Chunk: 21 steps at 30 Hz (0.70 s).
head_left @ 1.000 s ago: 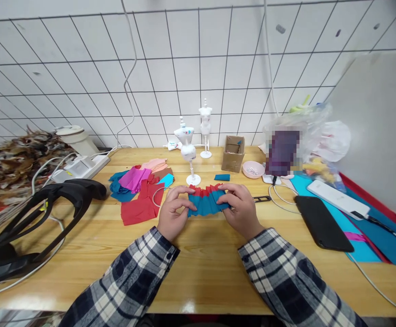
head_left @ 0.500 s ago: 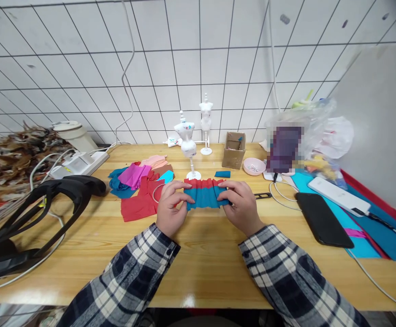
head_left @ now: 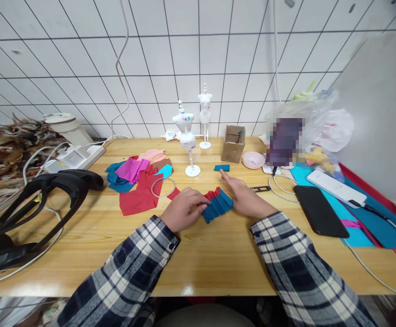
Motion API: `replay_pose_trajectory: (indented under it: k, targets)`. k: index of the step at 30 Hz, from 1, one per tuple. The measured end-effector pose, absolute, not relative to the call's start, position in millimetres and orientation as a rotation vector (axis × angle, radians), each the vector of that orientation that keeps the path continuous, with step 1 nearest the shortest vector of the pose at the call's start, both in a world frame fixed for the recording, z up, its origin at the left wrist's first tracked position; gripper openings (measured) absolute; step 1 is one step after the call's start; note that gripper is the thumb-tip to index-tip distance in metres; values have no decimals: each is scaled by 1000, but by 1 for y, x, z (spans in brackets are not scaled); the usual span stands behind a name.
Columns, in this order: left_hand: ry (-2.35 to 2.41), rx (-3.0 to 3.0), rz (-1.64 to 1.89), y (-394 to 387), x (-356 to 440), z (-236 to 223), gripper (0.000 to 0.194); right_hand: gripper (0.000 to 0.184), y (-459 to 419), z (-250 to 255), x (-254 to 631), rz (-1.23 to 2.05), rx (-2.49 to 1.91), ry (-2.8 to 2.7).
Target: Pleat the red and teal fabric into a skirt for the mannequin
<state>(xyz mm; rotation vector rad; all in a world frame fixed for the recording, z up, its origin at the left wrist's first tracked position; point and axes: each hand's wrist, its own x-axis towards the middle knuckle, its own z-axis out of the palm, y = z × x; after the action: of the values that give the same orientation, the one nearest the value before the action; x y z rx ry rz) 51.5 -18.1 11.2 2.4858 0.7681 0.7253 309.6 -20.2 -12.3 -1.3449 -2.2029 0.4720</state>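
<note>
Seen from my head, my left fingers (head_left: 198,200) pinch the left edge of a pleated red-and-blue cloth (head_left: 218,207) just below the frame's center, while my open right fingers (head_left: 230,180) point past it toward a small blue piece (head_left: 222,168); contact is unclear. Step in hand, I judge: holding pleats one-handed; the next move calls for a steady pinch.

- Left long sleeve of soft-looking woven plaid cloth in dark navy, grey and off-white (head_left: 123,277), with broad checks crossed by pale bands.
- Right long sleeve of the same navy, grey and off-white plaid (head_left: 306,268), loose and creased along the forearm.
- Left buttoned plaid cuff (head_left: 162,230), with a small, round, dark button (head_left: 171,246) near its edge.
- Right plaid cuff (head_left: 268,222), banded in navy and off-white.
- Bare left hand (head_left: 184,210) and bare right hand (head_left: 248,197) beyond the cuffs.
</note>
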Motion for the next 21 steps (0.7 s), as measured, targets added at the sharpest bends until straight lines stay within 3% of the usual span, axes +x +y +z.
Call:
replay_pose_trajectory:
  k: [4,6,9,12,15,18,21]
  targets:
    - [826,2652,634,-12,55,1,25,90,-23,3,322,298,-1424,-2113]
    - [873,2677,625,-13,56,0,25,66,-26,12,324,234,-1575,-2032]
    - [960,2663,684,-14,58,0,24,12,-33,19,319,380,-1769,-2018]
    - [967,2656,741,-10,61,1,23,30,-41,19,305,503,-1785,-2131]
    - [853,2706,703,0,66,2,22,24,-44,16,290,404,-1806,-2225]
    - [730,2739,637,11,72,4,21,4,-42,11,282,321,-1739,-2341]
    - [688,2707,626,13,74,6,17,17,-38,7,281,300,-1671,-2381]
